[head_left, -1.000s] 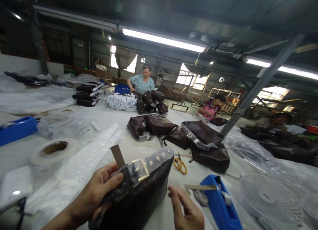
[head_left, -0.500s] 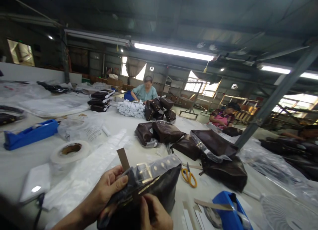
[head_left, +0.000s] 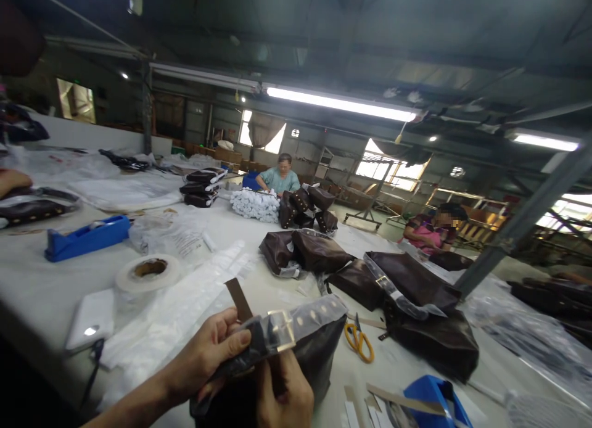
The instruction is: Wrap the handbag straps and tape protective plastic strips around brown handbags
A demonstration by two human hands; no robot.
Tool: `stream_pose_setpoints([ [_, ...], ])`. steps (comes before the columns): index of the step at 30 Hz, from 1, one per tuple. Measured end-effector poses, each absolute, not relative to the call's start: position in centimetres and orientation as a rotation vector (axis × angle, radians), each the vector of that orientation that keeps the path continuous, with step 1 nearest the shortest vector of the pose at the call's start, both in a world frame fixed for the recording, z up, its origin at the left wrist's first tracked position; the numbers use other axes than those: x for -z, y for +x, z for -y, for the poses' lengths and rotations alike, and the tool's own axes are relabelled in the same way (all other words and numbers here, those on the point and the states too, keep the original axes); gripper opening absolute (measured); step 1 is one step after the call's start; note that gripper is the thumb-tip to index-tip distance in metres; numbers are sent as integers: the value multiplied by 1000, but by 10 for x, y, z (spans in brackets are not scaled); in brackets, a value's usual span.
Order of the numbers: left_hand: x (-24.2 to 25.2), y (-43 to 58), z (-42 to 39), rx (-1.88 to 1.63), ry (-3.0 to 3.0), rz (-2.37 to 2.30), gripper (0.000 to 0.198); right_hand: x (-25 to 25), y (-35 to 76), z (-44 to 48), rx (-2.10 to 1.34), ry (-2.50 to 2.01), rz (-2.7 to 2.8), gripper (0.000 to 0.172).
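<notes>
I hold a dark brown leather bag [head_left: 319, 354] upright at the near table edge. Its studded strap, with a gold buckle [head_left: 281, 330], is wrapped in clear plastic. My left hand [head_left: 208, 354] grips the strap end beside the buckle, thumb on top. My right hand [head_left: 284, 394] is closed on the front of the bag just below the buckle, fingers pressed against it. A brown strip of tape [head_left: 239, 298] sticks up behind my left fingers.
Yellow scissors [head_left: 359, 341] lie right of the bag, with a blue tape dispenser [head_left: 435, 403] at the bottom right. More brown bags [head_left: 416, 304] lie across the white table. A tape roll [head_left: 148, 272], another blue dispenser [head_left: 87, 237] and a white phone [head_left: 91, 320] lie left. Other people work at the far side.
My right hand came from open air beside the blue dispenser onto the bag front below the buckle. The view swung left and lifted.
</notes>
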State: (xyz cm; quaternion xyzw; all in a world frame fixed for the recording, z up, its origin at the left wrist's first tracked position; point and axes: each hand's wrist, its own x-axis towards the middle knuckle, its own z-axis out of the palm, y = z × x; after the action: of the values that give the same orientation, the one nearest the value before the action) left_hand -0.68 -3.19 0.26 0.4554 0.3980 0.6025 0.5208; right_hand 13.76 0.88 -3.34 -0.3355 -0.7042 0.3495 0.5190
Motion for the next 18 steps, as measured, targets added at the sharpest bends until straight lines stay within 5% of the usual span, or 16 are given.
stream_pose_setpoints([
  [9, 8, -11, 29, -1398, 1167, -1007, 49, 35, 141, -16, -1609, -541, 1475, 50],
  [12, 10, -11, 30, -1391, 1170, -1063, 42, 36, 144, -18, -1656, -563, 1491, 59],
  [18, -3, -9, 32, -1418, 1161, -1108, 39, 44, 156, -17, -1489, -804, 1517, 49],
])
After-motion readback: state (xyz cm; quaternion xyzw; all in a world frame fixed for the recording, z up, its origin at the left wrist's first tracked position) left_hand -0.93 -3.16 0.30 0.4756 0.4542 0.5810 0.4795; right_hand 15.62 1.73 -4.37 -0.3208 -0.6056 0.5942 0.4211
